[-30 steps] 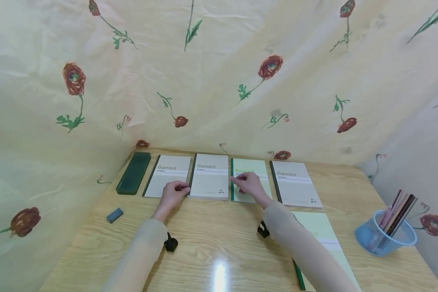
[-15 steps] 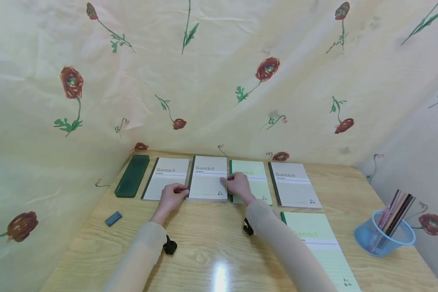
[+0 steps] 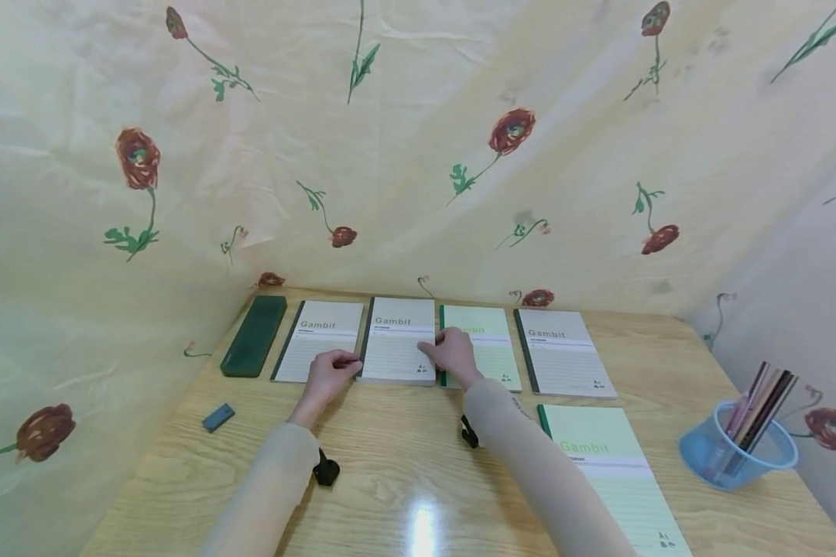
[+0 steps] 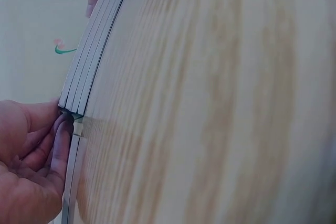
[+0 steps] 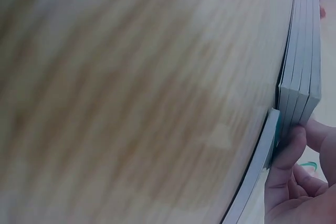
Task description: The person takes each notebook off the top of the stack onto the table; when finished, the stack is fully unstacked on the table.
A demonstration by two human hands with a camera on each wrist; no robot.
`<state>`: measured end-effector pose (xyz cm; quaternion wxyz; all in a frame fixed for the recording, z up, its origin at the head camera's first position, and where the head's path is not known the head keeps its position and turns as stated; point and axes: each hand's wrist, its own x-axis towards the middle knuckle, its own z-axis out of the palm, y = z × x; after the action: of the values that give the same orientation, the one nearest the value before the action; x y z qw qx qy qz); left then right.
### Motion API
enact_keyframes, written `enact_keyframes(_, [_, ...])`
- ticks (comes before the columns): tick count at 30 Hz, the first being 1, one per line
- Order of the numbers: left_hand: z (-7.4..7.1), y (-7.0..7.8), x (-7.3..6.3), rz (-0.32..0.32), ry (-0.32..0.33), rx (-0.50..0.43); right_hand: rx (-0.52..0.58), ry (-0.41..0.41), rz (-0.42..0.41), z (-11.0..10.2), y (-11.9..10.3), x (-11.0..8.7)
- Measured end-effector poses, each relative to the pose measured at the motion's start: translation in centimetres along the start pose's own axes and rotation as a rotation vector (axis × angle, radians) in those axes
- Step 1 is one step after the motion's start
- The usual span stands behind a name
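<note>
A stack of several Gambit notebooks (image 3: 399, 348), a white one with a dark spine on top, lies in the back row. My left hand (image 3: 330, 377) holds its lower left corner with bent fingers; the left wrist view shows thumb and fingertips right at the spine corner. On the opposite side my right hand (image 3: 454, 356) grips the stack's right edge, its thumb reaching onto the top cover. Left of the stack is a white notebook (image 3: 313, 352), partly behind my left hand. A green notebook (image 3: 498, 348) lies to the right, partly covered by my right hand.
Farther right lies another white notebook (image 3: 564, 356), with a larger green notebook (image 3: 616, 480) nearer me. A blue cup (image 3: 710, 456) of pencils stands at the right. A dark green case (image 3: 254, 336) and a small blue eraser (image 3: 219, 418) lie at the left.
My right hand has moved left from above the green notebook to the stack's right edge. My left hand has stayed at the stack's left corner.
</note>
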<state>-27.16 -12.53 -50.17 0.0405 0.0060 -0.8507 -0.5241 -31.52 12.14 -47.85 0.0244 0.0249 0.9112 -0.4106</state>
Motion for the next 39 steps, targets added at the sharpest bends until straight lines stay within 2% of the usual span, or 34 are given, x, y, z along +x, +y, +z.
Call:
enact_keyframes(7, [0.0, 0.2, -0.1, -0.004, 0.009, -0.005, -0.022, 0.021, -0.002, 0.2, 0.0, 0.1])
enact_keyframes(15, [0.1, 0.1, -0.1, 0.004, 0.016, -0.008, -0.057, 0.055, -0.040, 0.4, 0.1, 0.2])
enact_keyframes(21, [0.2, 0.0, -0.1, 0.020, 0.026, 0.000, -0.024, 0.035, -0.021, 0.2, 0.4, 0.2])
enact_keyframes(28, [0.2, 0.1, -0.2, 0.023, 0.026, 0.003, -0.047, 0.032, -0.002, -0.8, 0.2, -0.1])
enact_keyframes(32, [0.1, 0.2, -0.2, 0.019, 0.019, -0.006, 0.017, 0.002, 0.026, -1.5, 0.5, -0.2])
enact_keyframes(39, [0.1, 0.1, -0.1, 0.012, 0.018, -0.007, 0.228, -0.065, 0.039, -3.2, 1.8, -0.8])
